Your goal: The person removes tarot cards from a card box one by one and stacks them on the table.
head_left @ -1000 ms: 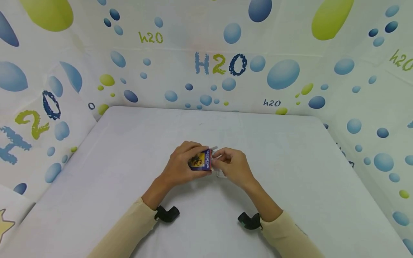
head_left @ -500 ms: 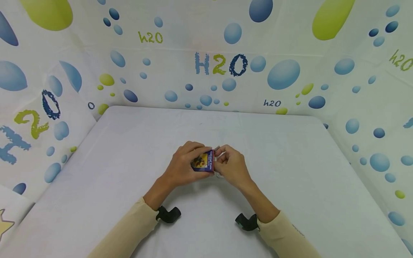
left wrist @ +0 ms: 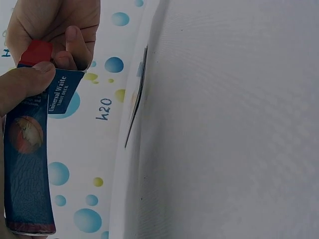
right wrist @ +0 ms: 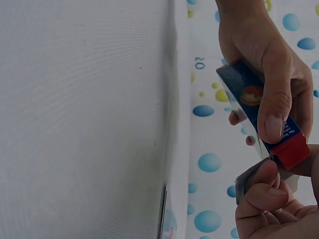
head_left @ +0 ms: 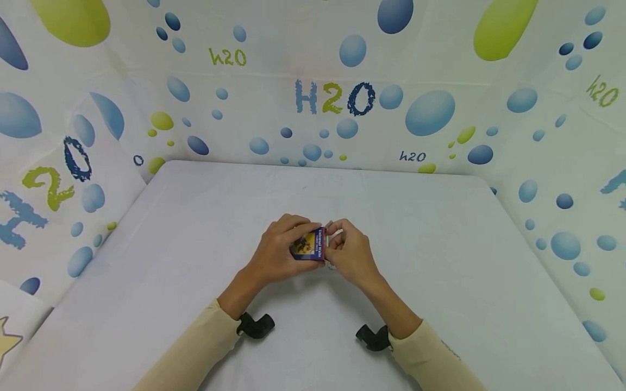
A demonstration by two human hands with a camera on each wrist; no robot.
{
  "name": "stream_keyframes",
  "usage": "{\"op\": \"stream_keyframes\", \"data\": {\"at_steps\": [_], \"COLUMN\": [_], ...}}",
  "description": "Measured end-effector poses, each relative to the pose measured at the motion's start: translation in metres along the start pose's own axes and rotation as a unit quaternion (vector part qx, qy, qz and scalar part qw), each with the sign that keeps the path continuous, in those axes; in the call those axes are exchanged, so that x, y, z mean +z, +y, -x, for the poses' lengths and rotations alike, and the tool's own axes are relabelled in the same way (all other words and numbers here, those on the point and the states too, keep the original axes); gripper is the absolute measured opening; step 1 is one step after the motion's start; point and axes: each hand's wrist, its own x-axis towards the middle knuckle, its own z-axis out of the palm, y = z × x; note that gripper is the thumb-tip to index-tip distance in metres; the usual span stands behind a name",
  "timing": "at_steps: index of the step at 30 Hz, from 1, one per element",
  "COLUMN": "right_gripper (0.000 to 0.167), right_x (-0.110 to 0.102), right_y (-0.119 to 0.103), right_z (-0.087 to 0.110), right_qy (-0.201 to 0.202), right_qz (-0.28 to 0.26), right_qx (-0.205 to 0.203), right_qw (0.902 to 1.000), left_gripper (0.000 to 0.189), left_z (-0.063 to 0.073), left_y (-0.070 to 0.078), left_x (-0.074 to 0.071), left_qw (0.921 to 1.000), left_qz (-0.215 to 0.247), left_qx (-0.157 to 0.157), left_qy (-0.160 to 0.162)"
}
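My left hand [head_left: 276, 250] grips a blue tarot card box [head_left: 308, 245] above the middle of the table, thumb along one side. Its lettering reads "Universal Waite Tarot Deck". Fingers of my right hand [head_left: 354, 252] are curled at the box's right end and pinch the end flap. A red side flap [left wrist: 36, 53] sticks out there, and in the left wrist view the lid panel [left wrist: 65, 90] stands bent away from the long blue side. The right wrist view shows a grey flap [right wrist: 244, 183] by the right fingers. The inside of the box is hidden.
A thin, flat, dark-edged piece [left wrist: 136, 99] lies on the white tablecloth [head_left: 220, 206] under the hands; part of it shows below the right hand. A black wrist camera [head_left: 256, 327] sits on each forearm. A curtain [head_left: 274, 108] with blue and green spots surrounds the table.
The box and left hand have shifted slightly right. My right hand has moved a little left and closed in on the box's end; over the last half second both hands barely move.
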Motion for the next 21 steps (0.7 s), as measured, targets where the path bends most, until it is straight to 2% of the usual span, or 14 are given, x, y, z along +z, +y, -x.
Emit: {"op": "stream_keyframes", "data": {"at_steps": [11,21], "right_gripper": [0.038,0.039], "right_x": [-0.0025,-0.0041], "right_y": [-0.0018,0.0016], "right_z": [-0.0008,-0.0013], "right_qy": [-0.016,-0.021], "right_qz": [-0.019,-0.043], "right_qx": [0.005,-0.001], "right_qw": [0.9997,0.9988], "left_gripper": [0.071,0.071], "left_z": [-0.0008,-0.0011], "left_y": [0.0002,0.0002], "left_x": [-0.0009,-0.0012], "left_qw": [1.0000,0.9999], "left_qz": [0.003,-0.001], "left_qx": [-0.006,-0.010], "left_qy": [0.001,0.003]}}
